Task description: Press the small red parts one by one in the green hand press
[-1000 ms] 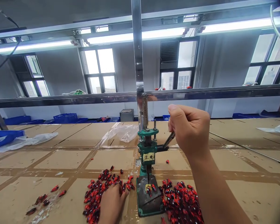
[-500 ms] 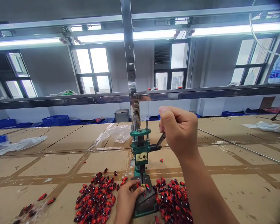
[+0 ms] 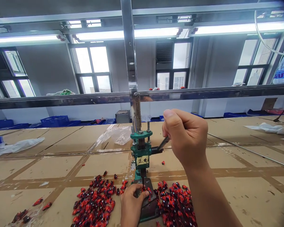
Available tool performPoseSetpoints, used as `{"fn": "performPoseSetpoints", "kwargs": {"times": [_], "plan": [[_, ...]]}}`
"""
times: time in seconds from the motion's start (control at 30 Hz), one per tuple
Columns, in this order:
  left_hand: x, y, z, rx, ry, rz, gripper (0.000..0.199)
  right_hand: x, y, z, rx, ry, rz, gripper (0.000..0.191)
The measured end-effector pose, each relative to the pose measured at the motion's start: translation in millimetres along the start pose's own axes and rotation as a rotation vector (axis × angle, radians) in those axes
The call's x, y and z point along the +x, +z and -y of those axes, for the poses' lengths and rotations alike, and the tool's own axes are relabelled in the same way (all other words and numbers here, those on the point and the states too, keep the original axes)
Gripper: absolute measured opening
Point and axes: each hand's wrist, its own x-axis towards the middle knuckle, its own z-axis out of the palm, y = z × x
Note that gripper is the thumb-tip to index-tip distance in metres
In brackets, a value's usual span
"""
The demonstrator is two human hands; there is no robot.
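A green hand press with a tall coil spring and a label reading "2#" stands before me. Wrapped around its lever is my right hand, closed in a fist. My left hand is at the press base, thumb and fingers pinching a small red and black plastic part under the thin punch. Fingers partly hide that part. One pile of red and black parts lies left of the press, and another pile lies right of it.
A metal crossbar and upright post stand behind the press. Loose parts lie at the left of the cardboard-covered table. Clear plastic bags and a thin rod lie farther back. Blue bins sit beyond.
My left hand has shifted slightly right at the base, with its thumb farther over the part. My right fist has moved slightly to the right, still on the lever.
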Motion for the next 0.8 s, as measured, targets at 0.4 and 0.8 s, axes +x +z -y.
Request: {"fn": "performPoseSetpoints", "kwargs": {"times": [0.4, 0.8], "plan": [[-3.8, 11.5, 7.1, -0.099, 0.157, -0.160, 0.058, 13.2, 9.3, -5.5, -0.031, 0.017, -0.028, 0.050], [-3.3, 10.0, 9.9, -0.091, 0.095, -0.105, 0.026, -36.7, -8.7, 3.8, -0.127, 0.120, -0.044, 0.044]]}}
